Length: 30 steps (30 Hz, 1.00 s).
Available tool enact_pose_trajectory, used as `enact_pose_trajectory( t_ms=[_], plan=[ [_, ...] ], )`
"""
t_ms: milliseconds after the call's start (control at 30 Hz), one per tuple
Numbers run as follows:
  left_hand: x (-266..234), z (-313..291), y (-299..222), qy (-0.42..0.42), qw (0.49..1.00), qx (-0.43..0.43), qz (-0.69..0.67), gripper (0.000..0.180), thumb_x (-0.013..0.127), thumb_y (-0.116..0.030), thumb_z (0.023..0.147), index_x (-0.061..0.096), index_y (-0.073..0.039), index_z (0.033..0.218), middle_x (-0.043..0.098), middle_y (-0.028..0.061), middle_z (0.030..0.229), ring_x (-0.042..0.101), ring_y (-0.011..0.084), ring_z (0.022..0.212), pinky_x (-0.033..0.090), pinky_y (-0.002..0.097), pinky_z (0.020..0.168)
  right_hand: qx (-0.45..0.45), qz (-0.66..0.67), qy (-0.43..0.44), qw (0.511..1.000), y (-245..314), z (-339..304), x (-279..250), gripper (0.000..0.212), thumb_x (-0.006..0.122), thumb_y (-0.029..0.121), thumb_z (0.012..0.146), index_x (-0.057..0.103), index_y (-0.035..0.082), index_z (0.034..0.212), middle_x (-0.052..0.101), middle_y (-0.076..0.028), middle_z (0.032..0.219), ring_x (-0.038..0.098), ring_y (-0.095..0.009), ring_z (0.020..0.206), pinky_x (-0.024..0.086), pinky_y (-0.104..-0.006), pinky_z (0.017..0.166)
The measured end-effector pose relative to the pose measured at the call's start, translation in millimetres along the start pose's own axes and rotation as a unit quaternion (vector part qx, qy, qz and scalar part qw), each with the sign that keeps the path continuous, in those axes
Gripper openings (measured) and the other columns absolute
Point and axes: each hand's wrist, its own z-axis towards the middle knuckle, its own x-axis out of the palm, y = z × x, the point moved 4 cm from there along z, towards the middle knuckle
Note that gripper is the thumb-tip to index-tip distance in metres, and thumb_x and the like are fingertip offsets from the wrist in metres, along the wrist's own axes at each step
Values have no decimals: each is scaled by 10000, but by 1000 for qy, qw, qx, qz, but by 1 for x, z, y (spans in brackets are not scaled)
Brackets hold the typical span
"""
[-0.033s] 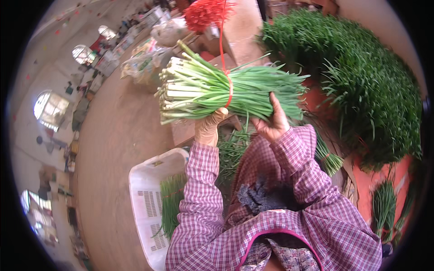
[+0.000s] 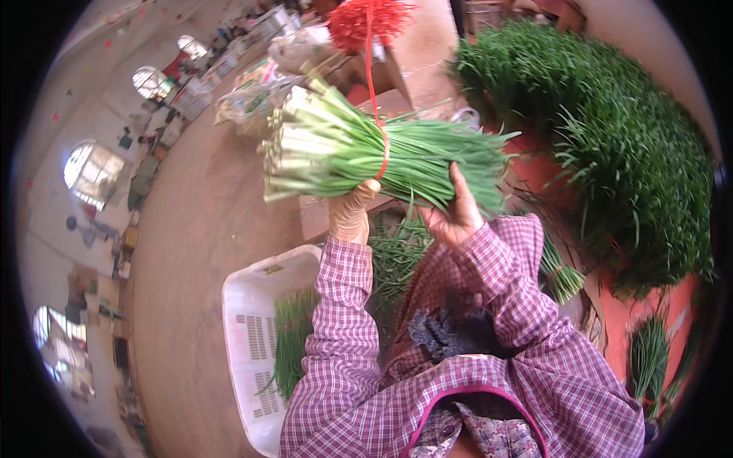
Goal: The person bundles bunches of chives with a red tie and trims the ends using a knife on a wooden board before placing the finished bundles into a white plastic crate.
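Note:
A thick bunch of garlic chives is held up level in front of me, pale cut stalk ends to the left and green leaves to the right. A red tie rings its middle, in line with a red strand hanging from above. My left hand grips the bunch from below, its thumb by the tie; its other fingers are hidden behind. Farther right, my right hand holds the leafy part from beneath, thumb and fingers around the near side.
A white plastic basket with chives inside stands at lower left. Loose greens lie below the bunch. At right, a big mass of upright chives sits on red sheeting, with a tied bundle nearer me. A red cluster of strands hangs ahead.
The view has shifted slightly, so the surroundings sit a little farther right. The bunch has tipped a little, its stalk ends nearer to me; both hands keep their hold.

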Motion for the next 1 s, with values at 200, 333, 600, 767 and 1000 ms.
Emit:
enact_pose_trajectory(
  t_ms=[200, 333, 600, 767, 1000],
  plan=[
    [-93, -14, -89, -84, 995, 8, 60, 736, 845, -10, 646, 565, -19, 1326, 657, 52, 1190, 659, 185, 1030, 557, 328, 920, 391, -498, 134, 762, -108, -54, 7, 615, 493, 545, 1029, 582, 14, 1327, 683, -148, 1194, 707, -239, 1052, 604, -312, 778],
    [-150, -22, -115, -50, 981, -72, 172, 801, 886, -4, 613, 540, 4, 1336, 661, 85, 1226, 666, 207, 1074, 551, 360, 939, -156, -668, 263, 679, -79, -29, 88, 291, 598, 182, 1007, 645, -37, 1192, 722, -141, 1009, 694, -188, 896, 553, -326, 825],
    [-145, 6, -105, 1, 970, -130, 206, 800, 897, -17, 621, 546, -15, 1341, 668, 85, 1224, 665, 199, 1085, 536, 345, 953, -208, -688, 226, 657, -152, 109, 52, 395, 523, 221, 1001, 547, 2, 1329, 658, -289, 1151, 636, -439, 1100, 495, -490, 961],
    [-175, 43, -70, 49, 920, -187, 341, 877, 931, -82, 574, 528, -36, 1351, 681, 75, 1215, 660, 193, 1106, 517, 343, 986, -18, -760, 265, 593, -220, 78, -42, 422, 521, 305, 979, 583, 82, 1331, 674, -295, 1089, 674, -415, 1034, 528, -485, 916],
    [-256, 34, 58, 109, 691, -230, 677, 970, 954, -168, 535, 485, -59, 1377, 672, 134, 1227, 637, 270, 1159, 485, 363, 1037, -82, -985, 52, 144, -82, 175, -40, 373, 671, 299, 898, 583, 80, 1186, 626, -134, 1097, 643, -274, 1005, 575, -418, 772]
  ],
)
